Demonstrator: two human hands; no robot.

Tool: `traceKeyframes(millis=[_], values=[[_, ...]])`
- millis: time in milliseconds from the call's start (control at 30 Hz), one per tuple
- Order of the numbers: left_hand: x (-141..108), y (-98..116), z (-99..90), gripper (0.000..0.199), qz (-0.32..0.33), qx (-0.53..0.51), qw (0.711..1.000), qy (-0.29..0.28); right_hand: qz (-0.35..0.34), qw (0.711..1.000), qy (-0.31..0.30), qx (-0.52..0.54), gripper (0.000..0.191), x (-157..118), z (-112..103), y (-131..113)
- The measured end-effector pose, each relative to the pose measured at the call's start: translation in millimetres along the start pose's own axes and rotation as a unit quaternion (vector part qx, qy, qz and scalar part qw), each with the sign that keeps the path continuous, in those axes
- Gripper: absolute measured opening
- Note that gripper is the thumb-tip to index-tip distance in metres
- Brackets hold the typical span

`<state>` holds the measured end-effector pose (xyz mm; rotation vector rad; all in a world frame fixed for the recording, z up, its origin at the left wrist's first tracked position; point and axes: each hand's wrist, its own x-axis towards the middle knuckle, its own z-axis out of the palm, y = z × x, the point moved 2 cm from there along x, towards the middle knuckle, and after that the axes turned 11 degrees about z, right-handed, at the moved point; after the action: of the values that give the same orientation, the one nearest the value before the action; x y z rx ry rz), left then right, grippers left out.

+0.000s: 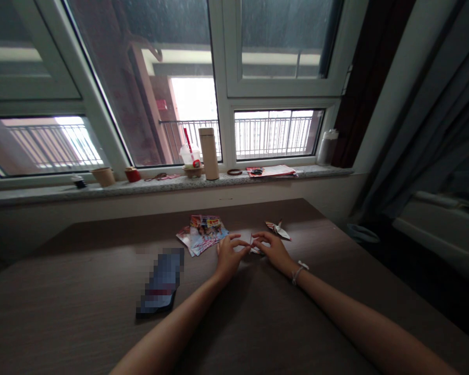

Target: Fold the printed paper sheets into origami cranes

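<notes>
Nearest me, two bare forearms, the left [168,330] and the right [359,317], reach forward from the bottom edge over a dark wood-grain worktop [89,333]. From my remote seat I see the left hand [231,256] and the right hand [275,252] meet, the fingers of each pinched together on a small piece of white paper [256,250]. The paper sits between the two sets of fingertips and is partly hidden by them; I cannot tell whether it touches the worktop. A pale bracelet [299,272] circles the right wrist, behind the fingers.

Just beyond the right fingers, to their right, lies a folded paper crane [279,229], white with reddish print. Beside the left fingers, to their left and slightly farther off, I find a fanned pile of colourful printed sheets [202,237]. Left of the fingers and closer to me is a dark smartphone [162,284], its screen pixelated.

Well beyond the fingers, a stone windowsill [152,187] carries a tall beige tumbler [208,155], a clear plastic cup with a red straw [190,155] and scissors [254,172].
</notes>
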<state>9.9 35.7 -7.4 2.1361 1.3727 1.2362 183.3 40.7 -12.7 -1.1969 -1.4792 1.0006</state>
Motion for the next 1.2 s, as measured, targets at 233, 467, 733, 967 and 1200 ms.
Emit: traceKeyframes(millis=[233, 467, 733, 967, 1200], values=[[1.0, -0.4, 1.0, 0.015, -0.016, -0.004, 1.0, 0.007, 0.006, 1.0, -0.02, -0.016, 0.033, 0.9, 3.2, 2.5], [1.4, -2.8, 1.9, 0.011, -0.027, -0.007, 1.0, 0.009, -0.017, 0.998, -0.001, -0.056, 0.026, -0.7, 0.9, -2.3], [-0.2, 1.1, 0.7, 0.006, 0.005, -0.02, 0.999, 0.029, -0.023, 0.999, 0.012, -0.044, 0.024, -3.3, 0.7, -6.6], [0.9, 1.9, 0.7, 0.005, 0.014, -0.009, 1.0, 0.024, -0.025, 0.999, 0.013, -0.045, 0.022, -2.4, 1.9, -2.3], [1.8, 1.3, 2.2, 0.002, 0.023, -0.003, 0.999, 0.029, -0.037, 0.997, 0.013, -0.06, 0.019, -2.8, 1.9, -3.9]])
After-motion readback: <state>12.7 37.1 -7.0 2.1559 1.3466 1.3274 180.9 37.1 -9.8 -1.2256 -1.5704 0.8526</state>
